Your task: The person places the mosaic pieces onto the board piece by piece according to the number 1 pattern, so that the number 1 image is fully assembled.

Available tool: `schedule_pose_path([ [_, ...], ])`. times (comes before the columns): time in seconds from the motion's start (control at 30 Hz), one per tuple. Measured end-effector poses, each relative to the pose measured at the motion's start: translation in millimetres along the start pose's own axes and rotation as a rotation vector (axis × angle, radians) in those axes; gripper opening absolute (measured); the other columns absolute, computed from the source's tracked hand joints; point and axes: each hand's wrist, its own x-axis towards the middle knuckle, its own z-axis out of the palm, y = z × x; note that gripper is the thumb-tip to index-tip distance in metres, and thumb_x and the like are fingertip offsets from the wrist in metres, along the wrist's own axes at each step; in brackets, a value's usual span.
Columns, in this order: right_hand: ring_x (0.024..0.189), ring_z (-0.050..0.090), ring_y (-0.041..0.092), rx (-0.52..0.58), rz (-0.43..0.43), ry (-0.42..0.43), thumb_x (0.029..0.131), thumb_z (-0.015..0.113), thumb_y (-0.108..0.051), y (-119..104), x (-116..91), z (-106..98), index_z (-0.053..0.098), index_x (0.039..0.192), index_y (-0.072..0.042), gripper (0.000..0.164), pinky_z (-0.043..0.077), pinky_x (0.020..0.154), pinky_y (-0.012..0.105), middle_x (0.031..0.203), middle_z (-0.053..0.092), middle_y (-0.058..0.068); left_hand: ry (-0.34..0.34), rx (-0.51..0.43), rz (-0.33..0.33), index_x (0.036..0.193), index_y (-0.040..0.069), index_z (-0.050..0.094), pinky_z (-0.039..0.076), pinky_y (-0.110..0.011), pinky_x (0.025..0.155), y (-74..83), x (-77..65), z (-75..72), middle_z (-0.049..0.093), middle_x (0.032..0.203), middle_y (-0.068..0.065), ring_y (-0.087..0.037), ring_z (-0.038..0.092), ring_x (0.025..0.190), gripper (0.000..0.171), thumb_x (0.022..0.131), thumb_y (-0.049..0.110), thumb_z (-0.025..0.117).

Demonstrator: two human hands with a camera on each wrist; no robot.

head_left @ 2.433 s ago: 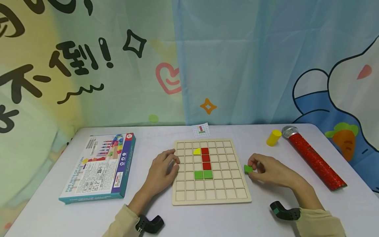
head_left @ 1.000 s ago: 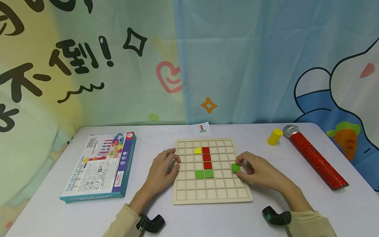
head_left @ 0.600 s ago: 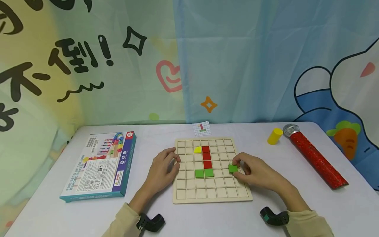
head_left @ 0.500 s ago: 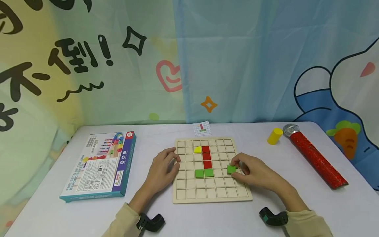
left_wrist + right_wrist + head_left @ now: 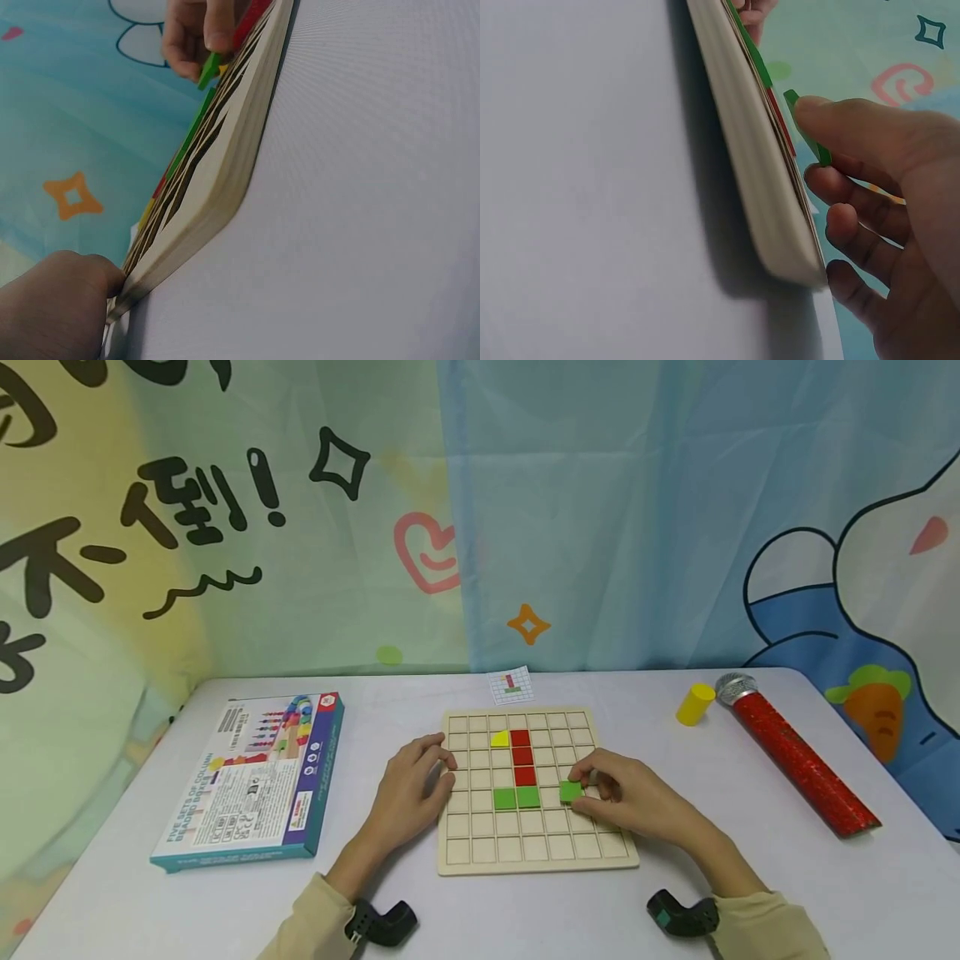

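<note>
Over the right part of a wooden grid board (image 5: 525, 853), my right hand (image 5: 637, 793) pinches a green square tile (image 5: 570, 791) between thumb and fingers. The right wrist view shows this green tile (image 5: 808, 129) tilted and raised off the board's surface. My left hand (image 5: 411, 789) rests against the board's left edge, its fingers relaxed and touching the rim, with nothing pinched. On the board lie a column of red square tiles (image 5: 524, 757), a yellow tile (image 5: 500, 740) with a slanted side left of the top red one, and two green tiles (image 5: 516, 797) below.
Behind the board lies a small card (image 5: 511, 686) with a printed coloured grid pattern. A flat box (image 5: 251, 777) sits at the left. At the right are a yellow cylinder (image 5: 695, 704) and a red glittery microphone (image 5: 802, 760). A printed curtain (image 5: 570, 527) hangs behind the table.
My right hand has carried the green tile leftward, from the table right of the board to over its right-hand columns. The left hand has stayed at the board's edge.
</note>
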Motion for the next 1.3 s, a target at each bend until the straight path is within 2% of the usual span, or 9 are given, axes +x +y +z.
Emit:
schedule_pose_path([
  [0.13,0.073,0.049,0.012,0.030,-0.043,0.011,0.081,0.073,-0.031,-1,2,4,0.060,0.104,-0.017,0.029,0.040,0.060,0.020,0.086,0.057,-0.004,0.002,0.001,0.002,0.094,0.019,0.059,0.035,-0.057,0.102,0.1,0.3,-0.4,0.055,0.133,-0.011,-0.030,0.048,0.127,0.008,0.088,0.015,0.060],
  [0.43,0.077,0.051,0.010,0.020,-0.104,0.029,0.081,0.074,-0.027,-2,4,10,0.061,0.104,-0.016,0.028,0.042,0.068,0.021,0.092,0.062,-0.007,0.004,-0.006,0.009,0.094,0.018,0.059,0.034,-0.057,0.102,0.4,1.3,0.3,0.055,0.132,-0.012,-0.030,0.049,0.127,0.008,0.087,0.014,0.060],
  [0.77,0.077,0.048,0.007,-0.018,-0.074,0.040,0.081,0.073,-0.029,-6,5,14,0.063,0.104,-0.018,0.027,0.039,0.069,0.021,0.091,0.058,-0.008,0.008,-0.001,0.007,0.094,0.018,0.059,0.035,-0.057,0.101,0.5,0.3,0.3,0.056,0.132,-0.012,-0.030,0.050,0.126,0.008,0.087,0.014,0.061],
  [1.07,0.080,0.047,0.005,-0.072,-0.004,0.009,0.081,0.073,-0.031,-9,7,18,0.065,0.103,-0.023,0.025,0.033,0.074,0.026,0.094,0.055,-0.011,-0.003,-0.006,-0.009,0.095,0.019,0.059,0.034,-0.057,0.102,0.1,-1.2,2.3,0.054,0.134,-0.011,-0.029,0.048,0.128,0.009,0.087,0.015,0.061],
  [1.3,0.082,0.048,0.004,-0.082,0.010,0.001,0.081,0.073,-0.033,-8,8,16,0.064,0.104,-0.024,0.026,0.032,0.076,0.027,0.096,0.055,-0.011,0.000,-0.008,-0.009,0.095,0.019,0.059,0.034,-0.057,0.101,1.0,-0.3,1.2,0.053,0.135,-0.011,-0.029,0.048,0.128,0.009,0.088,0.015,0.061],
])
